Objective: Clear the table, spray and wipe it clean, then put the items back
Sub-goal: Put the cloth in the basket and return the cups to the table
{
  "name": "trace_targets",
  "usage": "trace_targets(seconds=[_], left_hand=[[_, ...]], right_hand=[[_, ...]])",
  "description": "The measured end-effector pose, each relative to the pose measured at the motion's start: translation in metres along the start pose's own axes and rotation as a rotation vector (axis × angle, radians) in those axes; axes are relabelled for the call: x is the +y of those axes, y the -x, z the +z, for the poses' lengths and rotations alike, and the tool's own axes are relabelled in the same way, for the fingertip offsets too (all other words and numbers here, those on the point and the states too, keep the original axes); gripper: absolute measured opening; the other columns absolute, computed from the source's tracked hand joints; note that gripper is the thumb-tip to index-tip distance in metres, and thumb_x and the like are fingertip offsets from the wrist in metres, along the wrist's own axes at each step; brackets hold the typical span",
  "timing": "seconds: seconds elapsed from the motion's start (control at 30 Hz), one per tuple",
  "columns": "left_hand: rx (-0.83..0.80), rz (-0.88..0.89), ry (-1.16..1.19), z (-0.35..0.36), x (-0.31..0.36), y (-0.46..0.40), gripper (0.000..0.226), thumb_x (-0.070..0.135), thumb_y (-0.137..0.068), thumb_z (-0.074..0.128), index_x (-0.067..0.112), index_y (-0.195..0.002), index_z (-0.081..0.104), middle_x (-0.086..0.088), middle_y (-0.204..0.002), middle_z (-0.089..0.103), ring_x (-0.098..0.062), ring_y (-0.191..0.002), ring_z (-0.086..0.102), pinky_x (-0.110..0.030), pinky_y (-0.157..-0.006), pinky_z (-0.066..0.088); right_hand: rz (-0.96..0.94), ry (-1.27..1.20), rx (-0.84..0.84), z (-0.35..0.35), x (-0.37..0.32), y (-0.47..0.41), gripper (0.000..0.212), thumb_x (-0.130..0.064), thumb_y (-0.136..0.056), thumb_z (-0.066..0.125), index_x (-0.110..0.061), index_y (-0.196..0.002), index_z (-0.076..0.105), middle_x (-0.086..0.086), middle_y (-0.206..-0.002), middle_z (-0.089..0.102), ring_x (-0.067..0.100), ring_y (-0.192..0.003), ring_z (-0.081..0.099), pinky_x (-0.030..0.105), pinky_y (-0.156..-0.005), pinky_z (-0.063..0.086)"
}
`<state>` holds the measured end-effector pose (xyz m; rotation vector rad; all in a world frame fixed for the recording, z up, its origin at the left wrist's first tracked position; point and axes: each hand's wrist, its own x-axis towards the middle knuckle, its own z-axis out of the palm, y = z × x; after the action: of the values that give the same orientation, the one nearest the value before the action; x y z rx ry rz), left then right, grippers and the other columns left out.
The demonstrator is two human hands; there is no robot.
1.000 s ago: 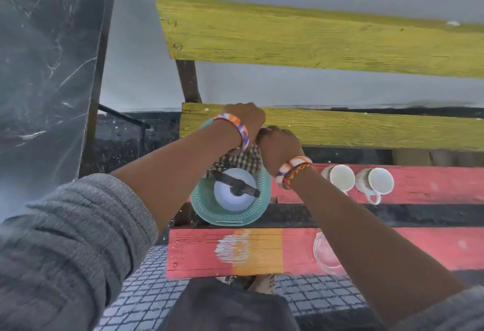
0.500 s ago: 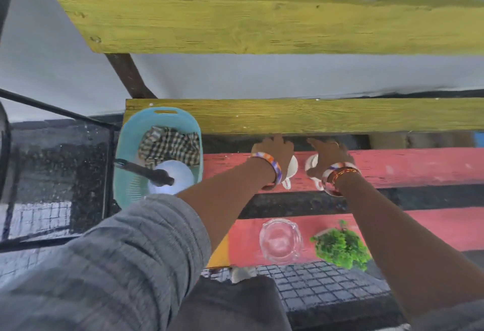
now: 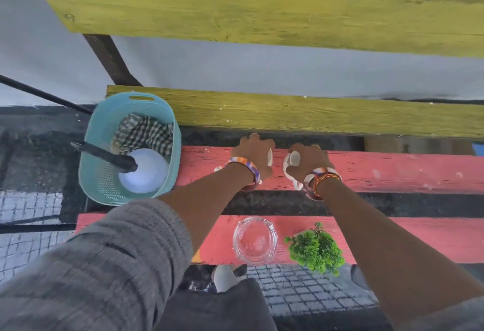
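Two white cups sit on the far red plank [image 3: 392, 171] of the table. My left hand [image 3: 252, 154] is closed around the left cup [image 3: 269, 157], which is mostly hidden under my fingers. My right hand [image 3: 307, 157] grips the right cup [image 3: 293, 159]; its rim and handle show below my palm. A clear glass ashtray [image 3: 255, 241] and a small green plant [image 3: 317, 250] stand on the near red plank. At the table's left end a teal basket [image 3: 99, 142] holds a checked cloth [image 3: 144, 134] and a white spray bottle [image 3: 144, 171] with a black nozzle.
Yellow planks [image 3: 288, 113] run behind the table, with a grey wall beyond. A dark gap separates the two red planks. Tiled floor shows below the near edge, and a black metal rail [image 3: 39, 93] runs at the left.
Both hands left the basket and moved right to the two white cups, then closed on them. The view swung right, bringing the ashtray and plant into sight.
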<state>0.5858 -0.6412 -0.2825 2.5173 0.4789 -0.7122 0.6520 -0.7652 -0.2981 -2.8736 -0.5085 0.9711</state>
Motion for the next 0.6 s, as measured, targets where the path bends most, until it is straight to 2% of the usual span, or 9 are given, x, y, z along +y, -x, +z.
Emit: trace_targets(seconds=[0.07, 0.13, 0.2, 0.23, 0.3, 0.33, 0.4, 0.5, 0.6], left_hand=[[0.050, -0.013, 0.200, -0.029, -0.006, 0.016, 0.054, 0.022, -0.077, 0.065, 0.021, -0.129, 0.047, -0.011, -0.119, 0.054, -0.030, -0.107, 0.056, -0.035, -0.080, 0.049], [0.139, -0.054, 0.508, -0.060, -0.018, 0.037, 0.045, 0.025, -0.073, 0.067, 0.017, -0.116, 0.056, -0.009, -0.105, 0.059, -0.026, -0.092, 0.058, -0.025, -0.068, 0.047], [0.171, -0.103, 0.907, -0.087, -0.029, 0.057, 0.023, 0.029, -0.065, 0.064, 0.015, -0.083, 0.062, -0.010, -0.092, 0.062, -0.024, -0.082, 0.064, -0.023, -0.062, 0.050], [0.158, -0.144, 1.107, -0.099, -0.039, 0.071, 0.014, 0.028, -0.067, 0.060, 0.015, -0.070, 0.058, -0.011, -0.082, 0.063, -0.020, -0.070, 0.068, -0.022, -0.057, 0.053], [0.046, -0.212, 1.461, -0.121, -0.064, 0.102, 0.019, 0.025, -0.082, 0.053, 0.015, -0.065, 0.052, -0.005, -0.061, 0.060, -0.017, -0.047, 0.061, -0.018, -0.046, 0.050], [0.006, -0.219, 1.550, -0.128, -0.077, 0.113, 0.021, 0.026, -0.085, 0.049, 0.016, -0.066, 0.052, -0.002, -0.059, 0.057, -0.017, -0.050, 0.058, -0.018, -0.047, 0.048], [-0.019, -0.194, 1.612, -0.142, -0.110, 0.145, 0.021, 0.032, -0.084, 0.047, 0.018, -0.070, 0.054, 0.000, -0.062, 0.057, -0.019, -0.059, 0.056, -0.020, -0.048, 0.049], [0.011, -0.201, 1.612, -0.160, -0.156, 0.191, 0.018, 0.037, -0.079, 0.049, 0.021, -0.083, 0.057, -0.001, -0.076, 0.061, -0.021, -0.064, 0.062, -0.024, -0.050, 0.054], [0.108, -0.142, 1.428, -0.181, -0.208, 0.247, 0.014, 0.033, -0.081, 0.053, 0.020, -0.079, 0.056, 0.001, -0.060, 0.060, -0.017, -0.057, 0.059, -0.022, -0.051, 0.053]], right_hand=[[-0.019, -0.048, 0.042, -0.022, -0.021, 0.010, 0.024, -0.027, -0.081, 0.054, -0.019, -0.104, 0.058, 0.015, -0.113, 0.063, 0.035, -0.108, 0.055, 0.038, -0.091, 0.046], [-0.070, -0.215, 0.027, -0.048, -0.048, 0.025, 0.016, -0.021, -0.086, 0.052, -0.012, -0.096, 0.061, 0.019, -0.114, 0.062, 0.035, -0.107, 0.057, 0.038, -0.091, 0.048], [-0.043, -0.659, -0.034, -0.070, -0.066, 0.038, 0.014, -0.016, -0.090, 0.048, -0.018, -0.080, 0.058, 0.021, -0.104, 0.060, 0.030, -0.103, 0.059, 0.036, -0.083, 0.048], [0.034, -0.963, -0.088, -0.077, -0.076, 0.045, 0.015, -0.020, -0.088, 0.048, -0.021, -0.074, 0.054, 0.014, -0.090, 0.059, 0.026, -0.088, 0.063, 0.032, -0.072, 0.047], [0.143, -1.444, -0.151, -0.081, -0.100, 0.066, 0.012, -0.025, -0.078, 0.048, -0.017, -0.074, 0.056, 0.003, -0.066, 0.059, 0.021, -0.056, 0.061, 0.022, -0.059, 0.039], [0.167, -1.602, -0.173, -0.081, -0.112, 0.075, 0.013, -0.022, -0.077, 0.046, -0.015, -0.072, 0.056, 0.002, -0.058, 0.061, 0.021, -0.051, 0.059, 0.020, -0.057, 0.039], [0.129, -1.801, -0.231, -0.080, -0.148, 0.100, 0.020, -0.018, -0.084, 0.039, -0.010, -0.075, 0.056, 0.007, -0.057, 0.065, 0.022, -0.055, 0.062, 0.017, -0.054, 0.044], [0.041, -1.947, -0.393, -0.073, -0.206, 0.142, 0.030, -0.020, -0.073, 0.042, -0.007, -0.090, 0.062, 0.015, -0.090, 0.065, 0.028, -0.082, 0.056, 0.016, -0.062, 0.041], [-0.060, -1.798, -0.446, -0.064, -0.274, 0.186, 0.029, -0.015, -0.052, 0.053, -0.006, -0.075, 0.069, 0.012, -0.077, 0.067, 0.023, -0.077, 0.053, 0.011, -0.054, 0.038]])
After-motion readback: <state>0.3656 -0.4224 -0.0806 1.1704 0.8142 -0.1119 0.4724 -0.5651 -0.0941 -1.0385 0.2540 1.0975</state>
